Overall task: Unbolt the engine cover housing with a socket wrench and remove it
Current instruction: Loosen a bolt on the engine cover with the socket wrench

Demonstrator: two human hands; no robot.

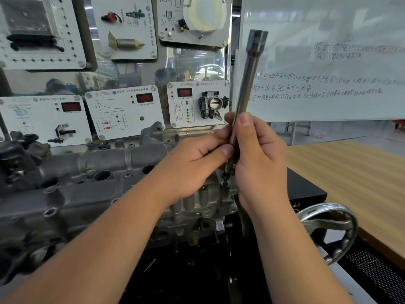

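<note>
The engine cover housing (105, 185) sat on its stand, left of the wooden bench (350, 172), apparently not yet lifted off. Both hands, left (197, 165) and right (260, 163), gripped the long socket wrench (247, 88), held upright over a bolt (225, 176) at the housing's near corner. Tilting the shaft could slip the socket off and round the head.

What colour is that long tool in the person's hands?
Shiny silver-grey metal, the socket wrench shows best in the head view.

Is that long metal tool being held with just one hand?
No: both the left hand and the right hand wrap their fingers round the lower shaft of the socket wrench.
</note>
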